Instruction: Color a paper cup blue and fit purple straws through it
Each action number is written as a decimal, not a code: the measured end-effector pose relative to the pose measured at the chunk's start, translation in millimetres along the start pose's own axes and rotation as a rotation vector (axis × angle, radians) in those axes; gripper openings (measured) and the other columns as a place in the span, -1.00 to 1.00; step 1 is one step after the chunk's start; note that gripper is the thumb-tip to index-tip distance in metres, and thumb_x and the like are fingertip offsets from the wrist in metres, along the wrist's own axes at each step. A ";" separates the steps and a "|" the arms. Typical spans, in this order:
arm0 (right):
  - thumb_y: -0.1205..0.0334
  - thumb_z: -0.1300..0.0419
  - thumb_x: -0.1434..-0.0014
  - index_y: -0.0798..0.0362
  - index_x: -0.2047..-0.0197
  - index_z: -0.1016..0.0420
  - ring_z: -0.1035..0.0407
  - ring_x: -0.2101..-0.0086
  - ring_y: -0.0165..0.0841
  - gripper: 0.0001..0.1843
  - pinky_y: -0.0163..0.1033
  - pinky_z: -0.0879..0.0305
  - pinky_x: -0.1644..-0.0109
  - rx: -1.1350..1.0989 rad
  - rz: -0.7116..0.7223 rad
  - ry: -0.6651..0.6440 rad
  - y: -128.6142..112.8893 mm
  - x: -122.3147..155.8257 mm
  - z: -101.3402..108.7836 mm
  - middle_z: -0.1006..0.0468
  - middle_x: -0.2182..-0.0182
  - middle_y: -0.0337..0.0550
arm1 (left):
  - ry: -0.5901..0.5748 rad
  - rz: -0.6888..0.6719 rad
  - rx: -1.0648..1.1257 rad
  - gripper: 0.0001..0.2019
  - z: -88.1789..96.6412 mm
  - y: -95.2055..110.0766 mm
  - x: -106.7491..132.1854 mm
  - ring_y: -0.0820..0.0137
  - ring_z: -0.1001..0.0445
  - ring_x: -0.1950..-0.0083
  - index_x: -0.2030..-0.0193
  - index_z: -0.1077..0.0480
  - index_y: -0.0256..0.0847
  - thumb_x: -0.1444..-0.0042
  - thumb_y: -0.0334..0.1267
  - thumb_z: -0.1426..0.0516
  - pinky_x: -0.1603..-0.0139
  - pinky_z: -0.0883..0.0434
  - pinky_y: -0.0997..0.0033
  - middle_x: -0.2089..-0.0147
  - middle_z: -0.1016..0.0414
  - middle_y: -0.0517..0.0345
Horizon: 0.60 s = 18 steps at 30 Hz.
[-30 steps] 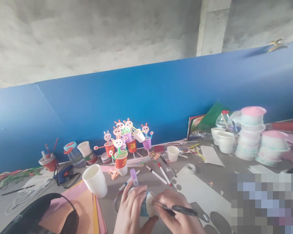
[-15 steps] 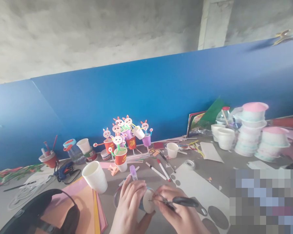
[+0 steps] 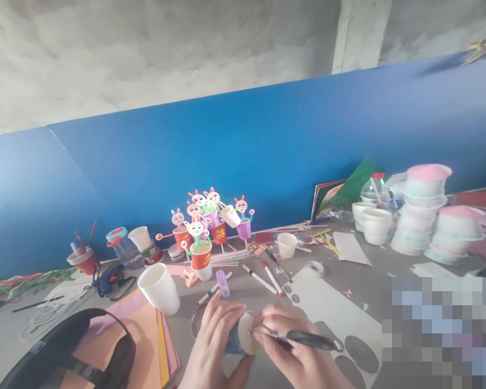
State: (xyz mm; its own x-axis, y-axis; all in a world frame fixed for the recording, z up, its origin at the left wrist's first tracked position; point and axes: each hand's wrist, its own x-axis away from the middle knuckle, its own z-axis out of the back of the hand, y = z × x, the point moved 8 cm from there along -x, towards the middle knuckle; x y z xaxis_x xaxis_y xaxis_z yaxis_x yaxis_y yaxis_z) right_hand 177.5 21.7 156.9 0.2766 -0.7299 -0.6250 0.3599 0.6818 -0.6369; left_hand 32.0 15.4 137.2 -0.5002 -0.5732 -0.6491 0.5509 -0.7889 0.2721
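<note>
My left hand is closed around a dark bluish cylinder near the front of the table. A pale round disc covers the end of it that faces right. In my right hand is a black-handled tool with a thin metal shaft; its tip meets the disc near the middle. My fingers hide part of the shaft, so its exact kind does not show. Just beyond my left hand lie a purple-capped stick and a blue-tipped marker.
Paper-cup rabbit figures stand at the back. A white cup sits on coloured paper at left, near a black headset. Rightward lie a grey sheet with circles, a tape roll and stacked cups.
The view has shifted slightly. My left hand has tilted the cylinder a little, showing more of its side. The tool's tip stays against the disc.
</note>
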 end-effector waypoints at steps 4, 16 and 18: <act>0.20 -0.05 -0.42 -0.02 0.38 -0.45 -0.48 0.46 -0.33 -0.68 -0.35 -0.46 0.35 0.031 -0.064 0.088 9.1 9.5 -5.1 -0.52 0.47 -0.20 | 0.175 -0.049 -0.109 -0.47 -1.2 7.2 3.9 0.10 -0.45 -0.19 -0.22 -0.28 -0.30 -0.08 -0.59 -0.13 -0.29 -0.39 -0.12 -0.04 -0.54 -0.15; 0.31 -0.08 -0.39 -0.03 0.35 -0.50 -0.53 0.38 -0.32 -0.73 -0.30 -0.48 0.24 -0.001 -0.001 -0.021 -3.1 -2.8 -3.5 -0.64 0.39 -0.18 | 0.075 0.054 0.111 -0.47 2.7 -3.7 8.5 0.12 -0.48 -0.27 -0.22 -0.20 -0.21 -0.11 -0.56 -0.15 -0.20 -0.53 0.07 -0.19 -0.53 -0.26; 0.26 -0.08 -0.41 -0.02 0.36 -0.49 -0.54 0.39 -0.32 -0.72 -0.31 -0.49 0.25 -0.022 -0.002 0.034 -3.8 -1.6 -0.7 -0.63 0.41 -0.18 | 0.123 0.008 0.085 -0.47 5.9 -2.7 7.8 0.12 -0.48 -0.27 -0.21 -0.20 -0.23 -0.11 -0.57 -0.17 -0.21 -0.51 0.04 -0.16 -0.55 -0.28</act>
State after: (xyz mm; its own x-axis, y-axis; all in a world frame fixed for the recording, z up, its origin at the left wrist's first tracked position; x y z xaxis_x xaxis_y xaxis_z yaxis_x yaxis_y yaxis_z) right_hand 175.2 20.3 160.0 0.2459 -0.7293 -0.6384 0.3409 0.6817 -0.6474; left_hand 22.7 11.8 135.6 -0.4076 -0.5520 -0.7274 0.4929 -0.8036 0.3336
